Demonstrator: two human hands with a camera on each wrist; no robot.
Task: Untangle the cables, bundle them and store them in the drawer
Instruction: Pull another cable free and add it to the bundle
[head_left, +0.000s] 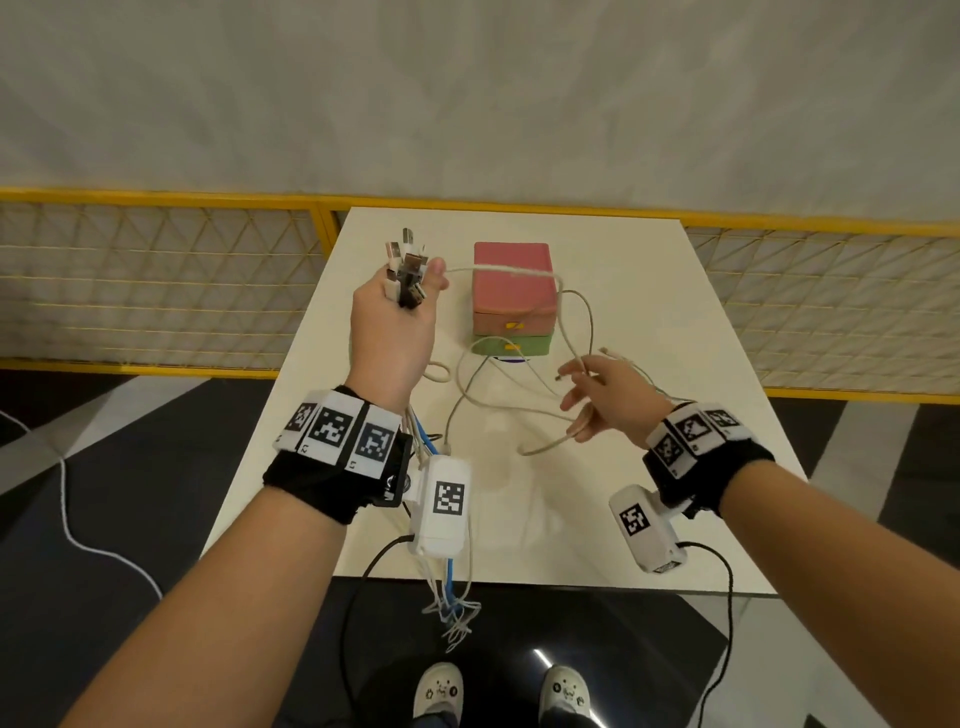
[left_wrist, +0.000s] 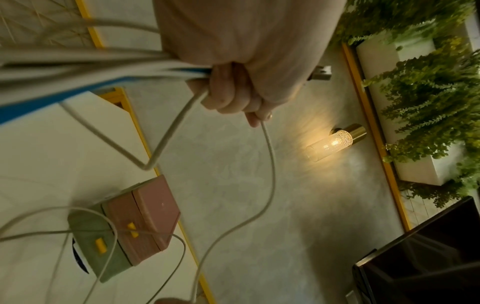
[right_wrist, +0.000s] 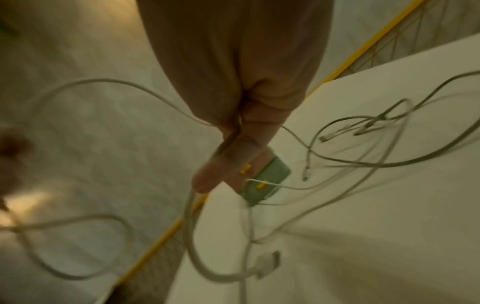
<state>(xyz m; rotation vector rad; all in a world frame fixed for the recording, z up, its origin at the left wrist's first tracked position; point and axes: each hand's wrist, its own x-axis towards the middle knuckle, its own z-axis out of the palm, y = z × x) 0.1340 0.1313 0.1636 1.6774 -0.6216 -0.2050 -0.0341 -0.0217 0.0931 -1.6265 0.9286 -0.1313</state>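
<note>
Left hand: raised above the table's left side, clenched round a bunch of white and blue cables with metal USB plugs.
Right hand: fingers spread and relaxed, loose beige cable loops draped over them.
Drawers: small pink-over-green drawer box with yellow handles, closed, set far on the white table.

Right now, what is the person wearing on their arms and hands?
Both forearms are bare, with no sleeves or gloves. The left hand and right hand each have a black wristband topped by a row of white square-code tags. A white camera box bearing another code tag hangs from each wrist, trailing a thin black lead.
</note>
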